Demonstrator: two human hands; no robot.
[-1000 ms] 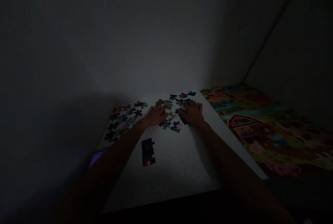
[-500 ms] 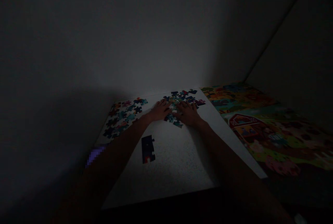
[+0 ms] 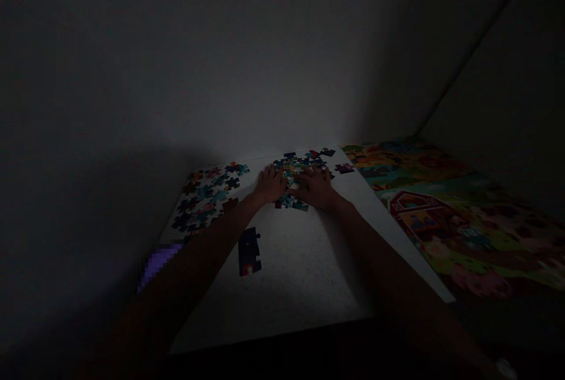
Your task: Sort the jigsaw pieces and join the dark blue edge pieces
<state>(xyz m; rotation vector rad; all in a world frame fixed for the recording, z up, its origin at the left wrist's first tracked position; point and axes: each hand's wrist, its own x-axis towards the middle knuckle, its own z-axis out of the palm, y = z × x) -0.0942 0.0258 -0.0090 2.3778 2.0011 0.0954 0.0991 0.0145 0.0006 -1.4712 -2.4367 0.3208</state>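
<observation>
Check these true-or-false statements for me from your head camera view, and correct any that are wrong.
The left hand and right hand lie palm down on colourful cardboard jigsaw pieces. True.

The dark rectangular joined jigsaw section lies under the right hand. False: it lies apart from both hands on the white speckled table, below them in view.

A printed farm picture with a red barn lies to the right of the table. True.

The left hand grips a pair of scissors. False: it rests flat on the pieces, with no scissors in view.
</observation>
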